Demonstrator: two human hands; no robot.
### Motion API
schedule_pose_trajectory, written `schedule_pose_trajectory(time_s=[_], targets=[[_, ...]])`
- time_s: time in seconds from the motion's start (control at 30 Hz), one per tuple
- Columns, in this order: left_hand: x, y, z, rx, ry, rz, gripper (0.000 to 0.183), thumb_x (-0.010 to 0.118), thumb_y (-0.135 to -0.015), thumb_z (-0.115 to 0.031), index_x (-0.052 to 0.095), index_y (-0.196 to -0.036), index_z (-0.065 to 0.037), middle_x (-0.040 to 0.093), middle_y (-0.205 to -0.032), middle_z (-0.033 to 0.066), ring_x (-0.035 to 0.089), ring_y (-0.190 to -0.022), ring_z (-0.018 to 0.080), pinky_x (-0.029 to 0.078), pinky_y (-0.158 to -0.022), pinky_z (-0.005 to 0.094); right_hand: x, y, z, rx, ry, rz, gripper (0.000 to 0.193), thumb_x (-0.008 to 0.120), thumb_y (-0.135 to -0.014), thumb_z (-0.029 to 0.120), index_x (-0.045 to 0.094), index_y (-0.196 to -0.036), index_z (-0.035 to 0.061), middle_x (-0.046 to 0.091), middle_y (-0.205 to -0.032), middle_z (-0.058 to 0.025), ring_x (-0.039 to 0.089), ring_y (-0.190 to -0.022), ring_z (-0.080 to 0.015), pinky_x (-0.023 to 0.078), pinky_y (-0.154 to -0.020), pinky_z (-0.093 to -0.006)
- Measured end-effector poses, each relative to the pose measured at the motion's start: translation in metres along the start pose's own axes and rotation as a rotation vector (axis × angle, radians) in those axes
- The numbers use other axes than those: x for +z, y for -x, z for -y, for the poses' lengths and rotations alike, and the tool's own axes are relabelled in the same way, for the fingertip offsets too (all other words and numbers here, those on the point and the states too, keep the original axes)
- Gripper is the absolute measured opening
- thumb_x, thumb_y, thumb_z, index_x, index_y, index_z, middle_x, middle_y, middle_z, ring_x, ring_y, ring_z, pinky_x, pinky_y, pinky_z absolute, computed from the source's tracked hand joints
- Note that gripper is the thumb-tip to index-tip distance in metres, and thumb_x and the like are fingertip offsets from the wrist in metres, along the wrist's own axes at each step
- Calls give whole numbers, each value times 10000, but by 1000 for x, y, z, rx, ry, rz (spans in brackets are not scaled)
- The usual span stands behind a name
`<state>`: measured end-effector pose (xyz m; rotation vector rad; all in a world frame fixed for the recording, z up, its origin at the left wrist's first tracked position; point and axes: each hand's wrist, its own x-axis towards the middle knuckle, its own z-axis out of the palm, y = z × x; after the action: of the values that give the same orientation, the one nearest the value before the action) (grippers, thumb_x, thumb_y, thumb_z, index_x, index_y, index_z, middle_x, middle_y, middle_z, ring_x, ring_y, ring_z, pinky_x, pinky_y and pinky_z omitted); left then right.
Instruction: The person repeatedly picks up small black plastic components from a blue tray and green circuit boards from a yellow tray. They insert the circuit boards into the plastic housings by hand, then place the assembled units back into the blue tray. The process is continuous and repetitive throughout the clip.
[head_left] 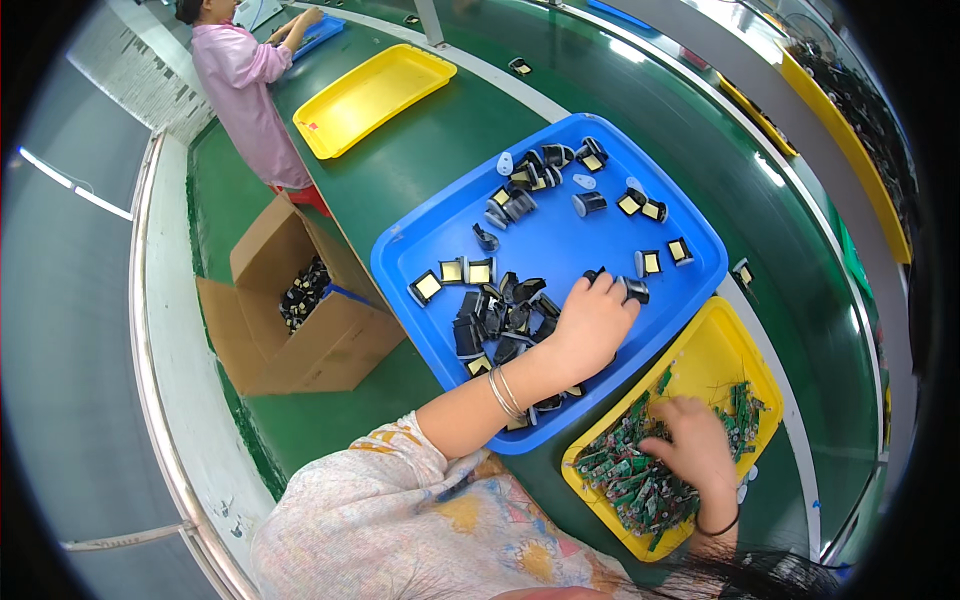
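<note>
My left hand reaches over the blue tray, fingers curled down and closed around a small black plastic housing. Beside its fingertips lies another black housing. Under and left of my wrist is a heap of black housings; several show a pale yellow square face, like one housing at the tray's left. My right hand is over the yellow tray, thumb and fingers apart, touching a pile of green circuit boards with thin wires. Nothing shows in its grasp.
Small grey-white oval pieces lie among housings at the blue tray's far side. A cardboard box holding black parts stands left of the table. Farther off are a yellow tray and a person in pink. A green conveyor runs along the right.
</note>
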<state>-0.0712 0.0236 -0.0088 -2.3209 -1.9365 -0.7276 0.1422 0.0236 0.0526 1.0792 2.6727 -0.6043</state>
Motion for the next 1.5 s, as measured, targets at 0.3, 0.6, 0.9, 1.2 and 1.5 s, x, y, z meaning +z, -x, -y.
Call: schedule_pose_trajectory(time_s=[0.3,0.6,0.9,1.2,1.5], targets=[[-30,-11,-23,-112,969,-96,154,538,-814,-40,471,-950,-11,534,-738,77,583,-730,155,462,-617,308,57,9,-12,216,-284,-437,120,658,-660,64,577,-746,46,536,-709,-104,540,-708,-288,425,-624,-364],[-33,-13,-29,-399,1484,51,503,601,-780,-26,343,-1211,-58,509,-828,47,533,-645,91,434,-511,179,39,3,-46,311,-215,-851,176,646,-719,130,587,-858,39,584,-847,-107,546,-880,-274,437,-746,-355],[-31,-11,-34,-326,1400,107,394,669,-722,5,479,-1067,-13,535,-746,-21,554,-716,82,453,-708,185,40,-14,-43,435,-128,-483,173,661,-684,172,589,-766,38,587,-756,-82,560,-783,-267,443,-695,-359],[-40,-11,-39,-411,1201,313,233,445,-893,-149,542,-1075,-41,455,-680,-27,374,-576,44,301,-521,194,56,-43,-22,385,94,-553,229,678,-659,168,583,-797,12,574,-734,-111,568,-770,-263,482,-648,-345],[-34,-9,-40,-154,876,248,322,422,-888,-95,486,-1192,-10,482,-837,112,471,-713,193,398,-672,270,61,-39,-26,468,-494,-546,193,683,-670,172,620,-777,25,634,-708,-105,618,-658,-250,491,-602,-323]])
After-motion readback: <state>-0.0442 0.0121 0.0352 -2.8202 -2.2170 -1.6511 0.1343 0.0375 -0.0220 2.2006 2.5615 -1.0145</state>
